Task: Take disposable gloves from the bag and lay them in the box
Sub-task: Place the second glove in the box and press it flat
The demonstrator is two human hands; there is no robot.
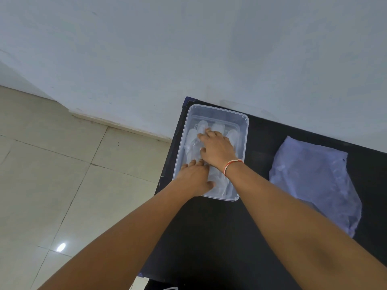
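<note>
Clear gloves (217,128) already lie flat in the box (245,130); my right hand (217,148) presses them down, fingers spread and holding nothing; my left hand (193,175) rests flat on their cuffs, gripping nothing; the bag (318,185) lies to the right on the table (219,237), well apart; whether more gloves remain inside I cannot tell
</note>
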